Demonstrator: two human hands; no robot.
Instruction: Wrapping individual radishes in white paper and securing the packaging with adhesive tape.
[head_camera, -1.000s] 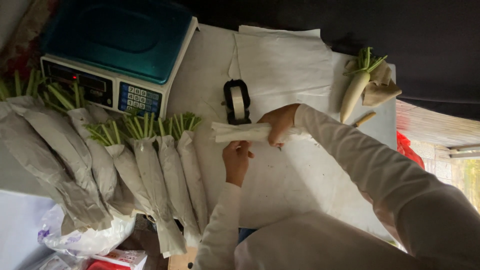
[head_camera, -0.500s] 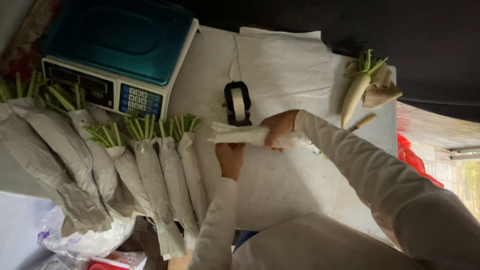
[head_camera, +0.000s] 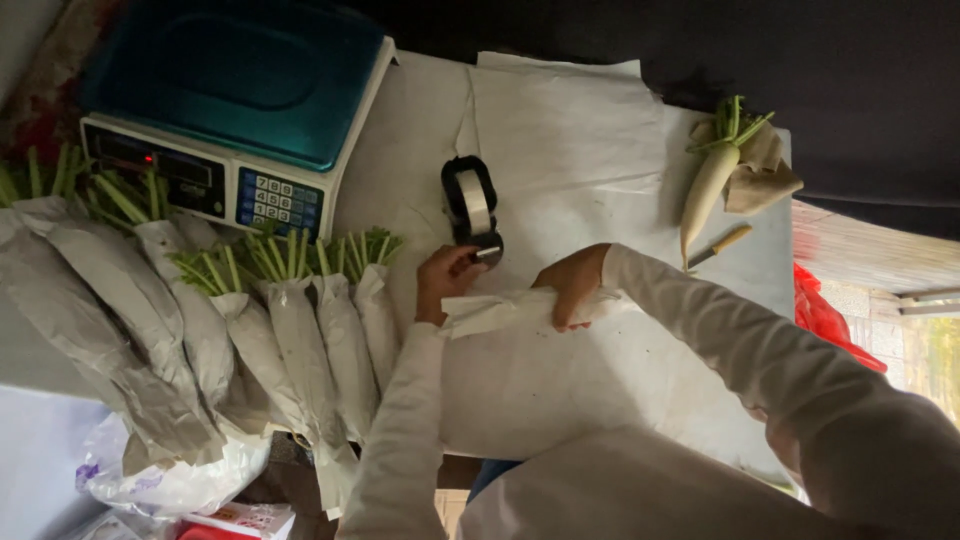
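My right hand (head_camera: 575, 285) grips a radish wrapped in white paper (head_camera: 500, 312) and holds it flat on the paper-covered table (head_camera: 560, 390). My left hand (head_camera: 445, 280) is just left of the roll's end. Its fingertips pinch at the near end of a black tape dispenser (head_camera: 472, 208) that holds a roll of pale tape. Both arms wear white sleeves.
A row of several paper-wrapped radishes (head_camera: 290, 340) with green stalks lies to the left. Behind them stands a teal-topped scale (head_camera: 230, 100). At the far right lie an unwrapped white radish (head_camera: 708, 185), a small knife (head_camera: 720, 245) and brown paper (head_camera: 760, 180). Plastic bags (head_camera: 170, 480) sit at the lower left.
My left hand has left the wrapped radish and moved up to the tape dispenser. My right hand has kept hold of the radish and shifted it slightly toward me.
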